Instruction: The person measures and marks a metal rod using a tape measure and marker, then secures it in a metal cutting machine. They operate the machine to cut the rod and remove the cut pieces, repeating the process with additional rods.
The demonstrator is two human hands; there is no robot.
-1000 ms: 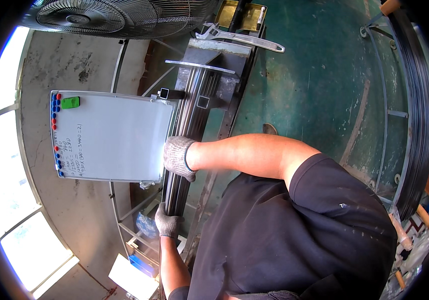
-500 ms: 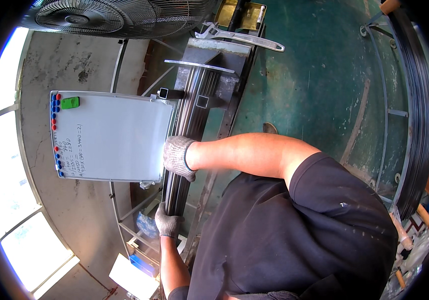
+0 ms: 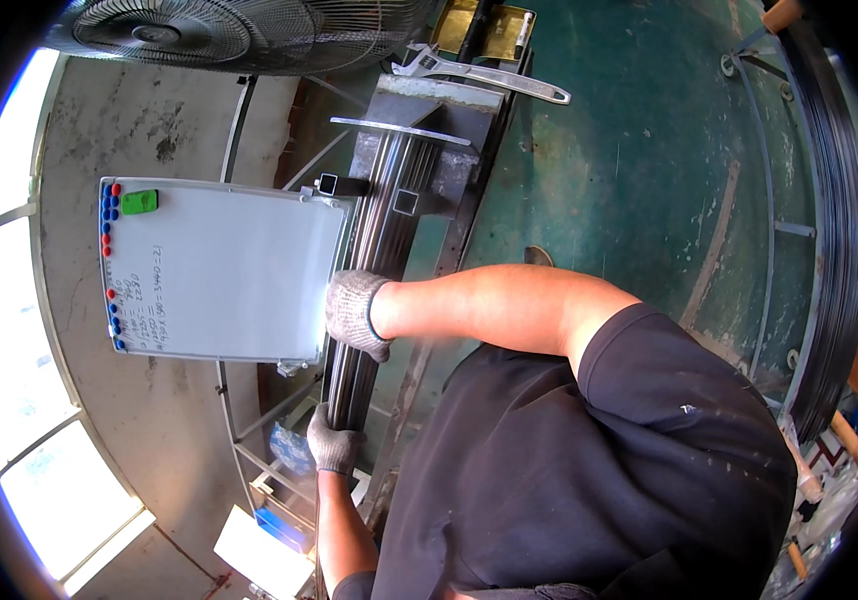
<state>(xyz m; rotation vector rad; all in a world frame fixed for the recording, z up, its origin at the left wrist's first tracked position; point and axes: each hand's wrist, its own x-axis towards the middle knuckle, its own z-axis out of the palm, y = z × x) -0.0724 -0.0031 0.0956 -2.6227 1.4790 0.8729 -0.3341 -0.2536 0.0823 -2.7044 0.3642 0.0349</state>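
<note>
– where is the bundle of metal lengths [image 3: 382, 235] met by the hands?
– its middle stretch is crossed by the right hand [image 3: 356, 313], gloved; below it, nearer the body, the bundle is touched by the left hand [image 3: 335, 445], gloved too.

– how is the grip set?
– both gloves are laid against the bundle, but most of the fingers are hidden, so whether they are pressed tight around it cannot be told.

– and the long axis?
– it is pointed up the view from the left hand, past the right hand, to a metal plate [image 3: 404, 131], leaning slightly rightward at the top. of the two, the right hand is placed nearer the plate, with a bare stretch of bundle between them.

– what edges are found?
– the left side is closely bordered by a whiteboard [image 3: 249, 280]; at the top the bundle is crossed by the plate, and a wrench [image 3: 489, 77] is seen beyond.

– where is more room offered?
– on the right, where green floor [image 3: 609, 180] is seen as far as the dark bars [image 3: 834, 210].
</note>
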